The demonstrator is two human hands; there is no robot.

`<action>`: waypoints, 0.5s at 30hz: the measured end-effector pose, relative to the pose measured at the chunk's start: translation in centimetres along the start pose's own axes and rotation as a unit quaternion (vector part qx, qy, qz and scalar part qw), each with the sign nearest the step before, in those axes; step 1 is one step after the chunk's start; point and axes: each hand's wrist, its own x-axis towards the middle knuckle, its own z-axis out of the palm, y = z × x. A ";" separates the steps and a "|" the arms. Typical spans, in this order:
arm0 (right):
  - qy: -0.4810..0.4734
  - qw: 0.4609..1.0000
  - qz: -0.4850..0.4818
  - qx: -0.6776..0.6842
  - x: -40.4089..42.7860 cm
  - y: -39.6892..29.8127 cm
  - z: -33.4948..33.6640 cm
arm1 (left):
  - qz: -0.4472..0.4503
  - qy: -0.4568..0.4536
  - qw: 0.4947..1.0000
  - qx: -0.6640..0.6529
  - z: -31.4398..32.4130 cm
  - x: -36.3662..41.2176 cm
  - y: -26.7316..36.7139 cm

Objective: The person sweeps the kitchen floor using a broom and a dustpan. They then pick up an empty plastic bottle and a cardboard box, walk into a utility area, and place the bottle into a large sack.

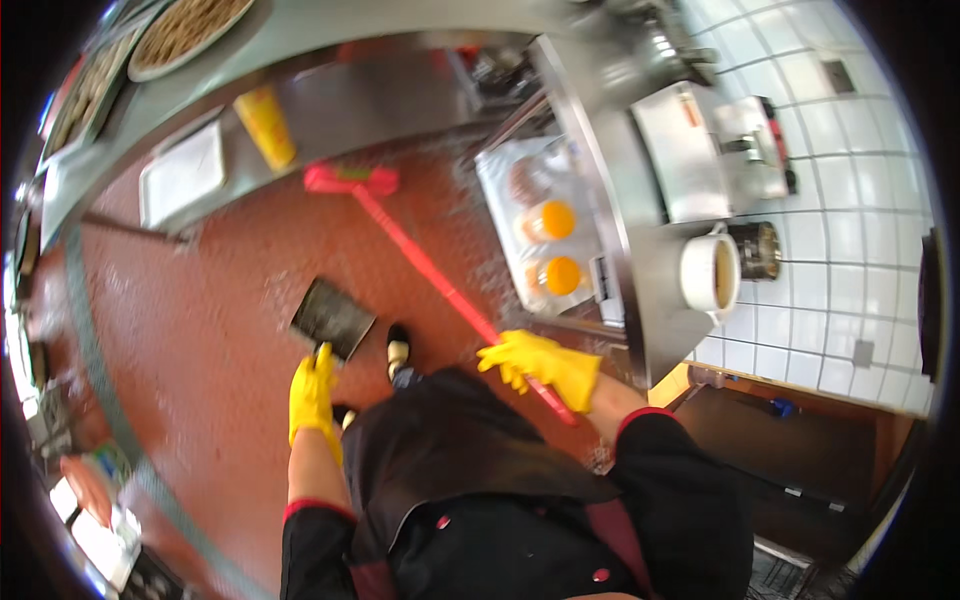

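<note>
Yellow rubber gloves cover both hands. My right hand (541, 365) grips the red pole of a broom (420, 259), whose pink head lies on the tiled floor by the steel table's underside. My left hand (313, 390) is at the near edge of a dark dustpan (332, 318), with its fingers closed around what looks like the handle, mostly hidden by the glove. The pan is over the red floor (225, 322), left of my shoe.
A steel counter (637, 262) runs along the right, bearing a white pot (705, 274). Below it, a foil-lined shelf (510, 247) holds orange-lidded jars (559, 276). A steel table (337, 37) crosses ahead; a yellow container (265, 127) and white tray (182, 174) sit on its lower shelf.
</note>
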 end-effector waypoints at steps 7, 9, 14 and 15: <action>-0.142 0.983 0.085 -0.081 -0.4 1.5 2.3 | -0.021 0.048 0.990 -0.130 -1.5 2.7 -4.4; -0.181 0.971 0.157 -0.001 -4.0 0.6 1.3 | -0.020 0.055 0.990 -0.127 -1.4 2.8 -3.8; -0.247 0.959 0.137 -0.034 -9.1 1.8 0.5 | -0.020 0.023 0.997 -0.071 -3.0 1.9 -2.3; -0.233 0.963 0.126 -0.040 -9.9 1.3 1.0 | -0.034 0.010 0.998 -0.048 -3.5 1.5 -2.1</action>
